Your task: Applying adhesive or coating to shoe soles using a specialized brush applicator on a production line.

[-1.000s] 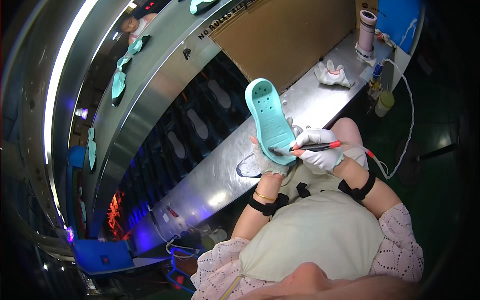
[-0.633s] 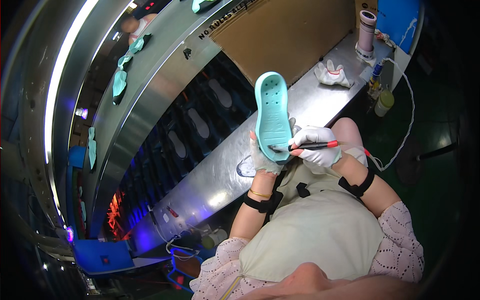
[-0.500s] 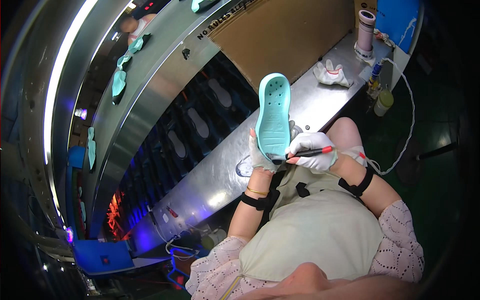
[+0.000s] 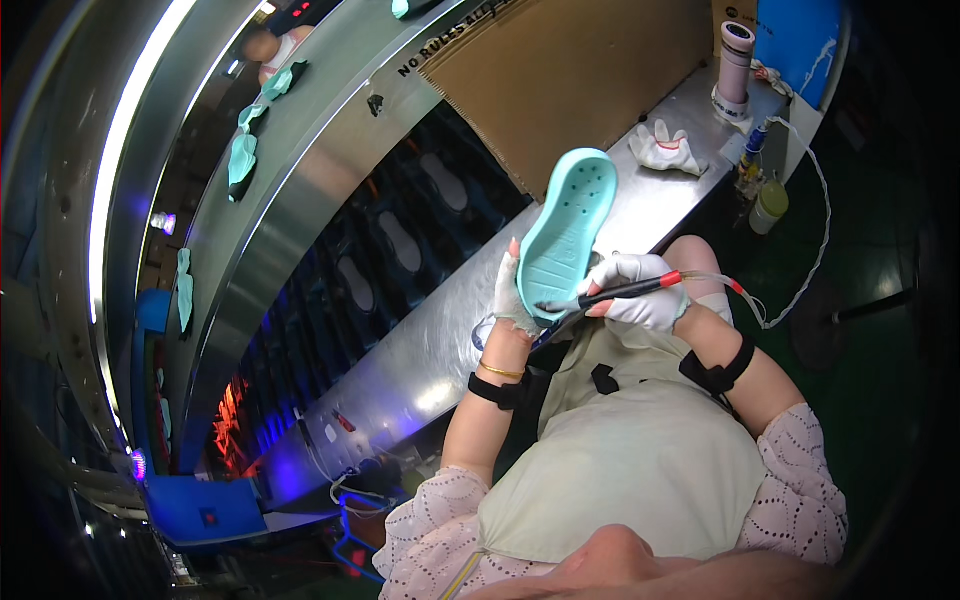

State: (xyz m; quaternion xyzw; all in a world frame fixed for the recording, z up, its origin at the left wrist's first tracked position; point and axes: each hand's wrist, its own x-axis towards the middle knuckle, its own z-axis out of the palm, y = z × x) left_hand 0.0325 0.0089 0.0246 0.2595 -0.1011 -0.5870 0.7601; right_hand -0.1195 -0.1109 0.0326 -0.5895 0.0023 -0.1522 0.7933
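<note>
Grey-green and curved, a long conveyor belt [image 4: 300, 115] sweeps through the left and far part of the scene, with several teal pieces [image 4: 243, 157] lying along it. Right of the belt runs a shiny metal table [image 4: 405, 375], slanting from near left to far right. Between the two, grey foot-shaped pieces [image 4: 400, 241] lie in a dark row, and a big brown cardboard sheet [image 4: 585, 85] stands farther along. A pale apron [image 4: 620, 460] covers the person on the near side.

Held up over the table's near edge is a teal shoe [image 4: 566, 235], its holed end pointing far and slightly right. The left hand [image 4: 508, 292], in a white glove with a bare thumb tip, grips the shoe's near end from the left, thumb up along the rim; its other fingers are mostly hidden. The right hand [image 4: 648, 308], also gloved, pinches a slim black tool [image 4: 625, 291] between thumb and fingers, the grey tip appearing to meet the inside of the shoe's near end.

Toward the table's far right end stands a pink bottle [image 4: 734, 72], with a loose white glove [image 4: 666, 152] lying nearer.
</note>
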